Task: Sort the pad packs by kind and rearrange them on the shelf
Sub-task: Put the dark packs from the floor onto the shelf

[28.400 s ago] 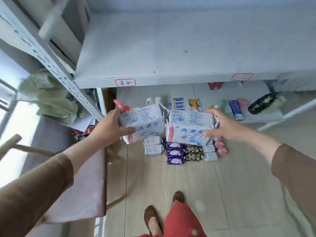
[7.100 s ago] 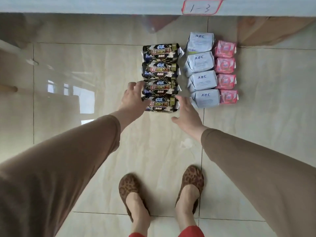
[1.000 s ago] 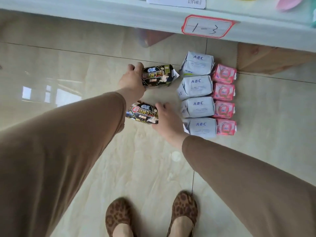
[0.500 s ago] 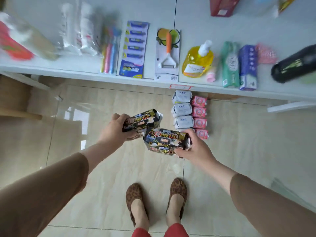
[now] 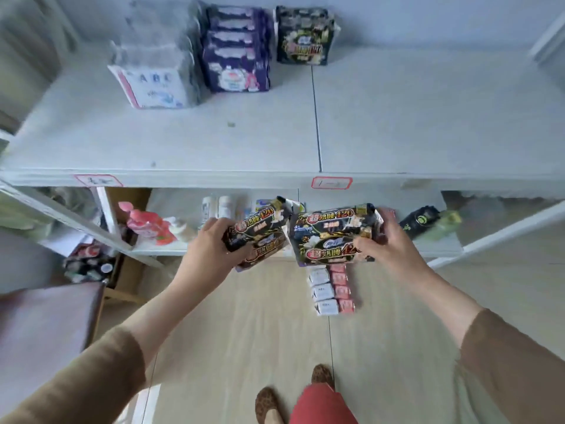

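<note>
white shelf pack (image 5: pixel 153 87): "ABC" | held black packs (image 5: pixel 331 234): "420" | shelf-edge labels (image 5: pixel 331 182): unreadable

The white ABC packs (image 5: pixel 153 71) at eleven o'clock are smeared with motion blur. The shelf labels (image 5: pixel 331 183) cannot be read. The small packs on the floor (image 5: pixel 330 290) are partly hidden behind the black packs (image 5: pixel 333 234) in the right hand (image 5: pixel 388 243).

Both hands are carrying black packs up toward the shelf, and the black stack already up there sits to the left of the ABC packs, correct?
Not quite. In the head view the black stack sits at the right end, beside the purple packs; the ABC packs are leftmost. The left hand and right hand do each grip black packs.
</note>
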Tool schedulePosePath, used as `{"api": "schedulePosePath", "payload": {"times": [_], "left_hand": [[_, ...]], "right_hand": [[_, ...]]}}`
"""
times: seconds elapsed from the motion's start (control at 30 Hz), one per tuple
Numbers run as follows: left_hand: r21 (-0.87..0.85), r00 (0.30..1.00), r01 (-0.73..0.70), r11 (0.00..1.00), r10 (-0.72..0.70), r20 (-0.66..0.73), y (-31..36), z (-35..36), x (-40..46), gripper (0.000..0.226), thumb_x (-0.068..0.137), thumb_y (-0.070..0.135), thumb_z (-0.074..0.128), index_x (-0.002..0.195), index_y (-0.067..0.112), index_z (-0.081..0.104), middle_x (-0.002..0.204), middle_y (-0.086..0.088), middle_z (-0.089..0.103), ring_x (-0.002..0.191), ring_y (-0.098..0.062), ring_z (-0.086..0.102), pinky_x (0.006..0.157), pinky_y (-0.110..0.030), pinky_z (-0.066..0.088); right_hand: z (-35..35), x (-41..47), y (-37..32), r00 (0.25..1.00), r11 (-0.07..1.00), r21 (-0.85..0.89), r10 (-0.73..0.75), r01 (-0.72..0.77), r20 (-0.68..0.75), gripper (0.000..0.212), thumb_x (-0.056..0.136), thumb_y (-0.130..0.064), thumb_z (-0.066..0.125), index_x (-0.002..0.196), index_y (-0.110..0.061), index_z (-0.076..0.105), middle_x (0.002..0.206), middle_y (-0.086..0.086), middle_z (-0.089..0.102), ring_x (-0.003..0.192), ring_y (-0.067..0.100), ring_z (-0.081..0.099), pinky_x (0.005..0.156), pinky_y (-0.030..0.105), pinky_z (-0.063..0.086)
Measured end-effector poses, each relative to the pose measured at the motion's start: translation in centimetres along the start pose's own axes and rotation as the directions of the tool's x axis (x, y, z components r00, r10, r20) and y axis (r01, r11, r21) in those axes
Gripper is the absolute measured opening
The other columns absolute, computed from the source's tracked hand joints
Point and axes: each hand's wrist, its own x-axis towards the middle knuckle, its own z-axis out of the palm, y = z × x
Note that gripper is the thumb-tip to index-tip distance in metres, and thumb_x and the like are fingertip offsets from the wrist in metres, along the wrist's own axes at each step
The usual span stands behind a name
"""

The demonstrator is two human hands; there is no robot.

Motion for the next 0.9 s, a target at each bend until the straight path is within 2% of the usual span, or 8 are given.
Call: {"api": "schedulePosePath", "payload": {"times": [0.07, 0.13, 0.23, 0.3, 0.37, 0.47, 0.6, 0.9], "left_hand": [[0.043, 0.998, -0.058, 0.997, 0.060, -0.028, 2.7, -2.7, 1.5, 0.037, 0.074, 0.046, 0.075, 0.105, 0.035, 0.058, 0.096, 0.014, 0.050, 0.077, -0.006, 0.055, 0.059, -0.021, 0.037], [0.067, 0.994, -0.098, 0.993, 0.102, -0.046, 4.9, -4.8, 3.7, 0.036, 0.075, 0.048, 0.073, 0.106, 0.036, 0.058, 0.099, 0.014, 0.048, 0.078, -0.006, 0.056, 0.060, -0.025, 0.040], [0.112, 0.983, -0.171, 0.979, 0.177, -0.041, 7.8, -7.2, 8.7, 0.044, 0.077, 0.048, 0.072, 0.114, 0.029, 0.059, 0.100, 0.009, 0.053, 0.084, -0.011, 0.055, 0.073, -0.033, 0.048], [0.187, 0.967, -0.240, 0.953, 0.251, -0.038, 9.7, -8.1, 12.8, 0.045, 0.079, 0.049, 0.071, 0.115, 0.024, 0.062, 0.098, 0.006, 0.060, 0.089, -0.015, 0.052, 0.077, -0.035, 0.045], [0.247, 0.947, -0.300, 0.921, 0.318, -0.035, 11.7, -8.5, 17.3, 0.042, 0.080, 0.048, 0.072, 0.113, 0.022, 0.065, 0.096, 0.004, 0.064, 0.092, -0.019, 0.048, 0.075, -0.034, 0.040], [0.242, 0.943, -0.322, 0.916, 0.332, -0.005, 14.5, -8.2, 24.6, 0.032, 0.080, 0.042, 0.074, 0.103, 0.021, 0.066, 0.096, 0.002, 0.064, 0.089, -0.019, 0.054, 0.070, -0.034, 0.042], [0.293, 0.932, -0.349, 0.890, 0.362, 0.013, 16.9, -6.8, 33.5, 0.031, 0.080, 0.036, 0.074, 0.104, 0.020, 0.063, 0.096, 0.003, 0.055, 0.085, -0.017, 0.054, 0.065, -0.028, 0.036], [0.442, 0.914, -0.387, 0.809, 0.401, 0.066, 17.1, -5.0, 45.5, 0.044, 0.078, 0.023, 0.077, 0.116, 0.013, 0.059, 0.108, -0.003, 0.049, 0.094, -0.025, 0.057, 0.073, -0.037, 0.050]], "right_hand": [[-1.4, 0.6, -2.8, 0.997, 0.997, 0.030, -0.065, 0.066, -0.047, 0.043, 0.083, -0.017, 0.074, 0.118, -0.030, 0.054, 0.106, -0.004, 0.071, 0.094, 0.021, 0.070, 0.081, 0.042, 0.055], [-2.8, 1.6, -4.9, 0.992, 0.993, 0.053, -0.103, 0.107, -0.078, 0.041, 0.087, -0.008, 0.073, 0.120, -0.024, 0.055, 0.113, 0.003, 0.071, 0.103, 0.028, 0.069, 0.088, 0.048, 0.055], [-4.5, 3.9, -7.3, 0.988, 0.985, 0.116, -0.114, 0.126, -0.105, 0.041, 0.083, -0.021, 0.074, 0.120, -0.022, 0.056, 0.113, 0.004, 0.072, 0.105, 0.028, 0.070, 0.081, 0.040, 0.058], [-5.8, 6.1, -8.4, 0.981, 0.983, 0.103, -0.137, 0.151, -0.135, 0.041, 0.084, -0.020, 0.074, 0.121, -0.018, 0.056, 0.113, 0.005, 0.072, 0.104, 0.026, 0.070, 0.079, 0.030, 0.058], [-7.2, 8.7, -9.0, 0.977, 0.982, 0.091, -0.153, 0.168, -0.146, 0.039, 0.086, -0.012, 0.073, 0.122, -0.015, 0.057, 0.113, 0.006, 0.072, 0.105, 0.029, 0.069, 0.081, 0.029, 0.058], [-9.6, 13.1, -9.5, 0.976, 0.984, 0.055, -0.159, 0.169, -0.151, 0.040, 0.085, -0.010, 0.074, 0.122, -0.016, 0.059, 0.113, 0.005, 0.072, 0.106, 0.030, 0.067, 0.089, 0.039, 0.055], [-12.1, 19.0, -10.0, 0.975, 0.986, 0.024, -0.156, 0.162, -0.161, 0.039, 0.084, -0.008, 0.076, 0.119, -0.018, 0.061, 0.109, 0.000, 0.073, 0.104, 0.029, 0.065, 0.077, 0.020, 0.053], [-11.6, 29.6, -10.9, 0.988, 0.994, -0.033, -0.105, 0.101, -0.118, 0.040, 0.082, -0.017, 0.079, 0.115, -0.030, 0.061, 0.102, -0.016, 0.072, 0.086, 0.002, 0.060, 0.072, 0.007, 0.044]]}}
